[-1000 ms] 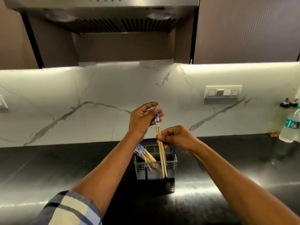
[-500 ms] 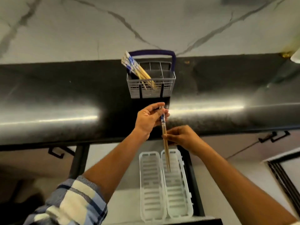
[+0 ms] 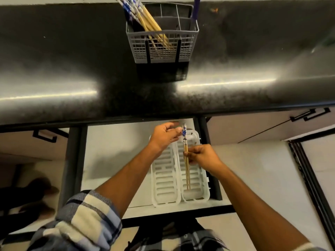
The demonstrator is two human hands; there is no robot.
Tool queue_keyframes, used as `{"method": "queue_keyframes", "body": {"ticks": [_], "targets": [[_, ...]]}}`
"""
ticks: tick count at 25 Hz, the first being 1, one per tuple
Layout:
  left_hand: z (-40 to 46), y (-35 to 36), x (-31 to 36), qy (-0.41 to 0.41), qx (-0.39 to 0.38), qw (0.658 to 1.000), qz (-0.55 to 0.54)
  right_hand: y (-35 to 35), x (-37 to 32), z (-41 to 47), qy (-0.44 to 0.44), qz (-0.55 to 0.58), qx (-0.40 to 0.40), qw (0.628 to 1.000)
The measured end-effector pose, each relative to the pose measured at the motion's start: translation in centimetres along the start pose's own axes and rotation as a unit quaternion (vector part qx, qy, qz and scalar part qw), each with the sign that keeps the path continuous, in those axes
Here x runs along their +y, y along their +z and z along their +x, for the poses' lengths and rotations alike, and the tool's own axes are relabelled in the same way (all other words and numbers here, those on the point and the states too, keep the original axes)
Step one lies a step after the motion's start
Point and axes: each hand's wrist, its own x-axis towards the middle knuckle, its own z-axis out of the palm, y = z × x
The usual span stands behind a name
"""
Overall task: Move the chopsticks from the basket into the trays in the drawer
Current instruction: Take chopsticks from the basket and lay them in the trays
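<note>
A pair of wooden chopsticks (image 3: 186, 171) with blue-and-white tops lies lengthwise over the right white tray (image 3: 198, 192) in the open drawer. My left hand (image 3: 164, 137) pinches their patterned top end. My right hand (image 3: 203, 155) grips them near the middle. The left white tray (image 3: 165, 187) beside it holds nothing. Up on the black counter stands the grey mesh basket (image 3: 162, 46) with several more chopsticks (image 3: 145, 17) leaning to its left corner.
The open drawer (image 3: 112, 160) has a pale floor left of the trays and a dark front rail (image 3: 174, 212). The counter edge (image 3: 90, 120) overhangs the drawer's back. Black cabinet handles (image 3: 308, 114) sit at right and left.
The view tilted down from the counter to the drawer. Both hands carried the pair of chopsticks down from above the basket and lowered it over the right tray.
</note>
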Motion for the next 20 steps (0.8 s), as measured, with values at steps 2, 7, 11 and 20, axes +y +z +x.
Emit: {"method": "queue_keyframes", "body": {"ticks": [2,7,11,20], "targets": [[0.3,-0.6,-1.2,-0.025,0.026,0.998,0.042,1.2,1.6,0.7,0.030,-0.037,0.031,0.998],[0.8,-1.3,-2.4,-0.060,0.073,0.992,0.079,4.0,3.7,2.2,0.090,-0.221,0.076,0.968],[1.1,-1.9,-2.2,-0.071,0.084,0.993,0.042,5.0,3.5,2.9,0.115,-0.254,0.095,0.956],[1.0,-3.2,-1.1,-0.068,0.085,0.994,-0.003,4.8,3.1,2.8,0.109,-0.328,0.094,0.934]]}}
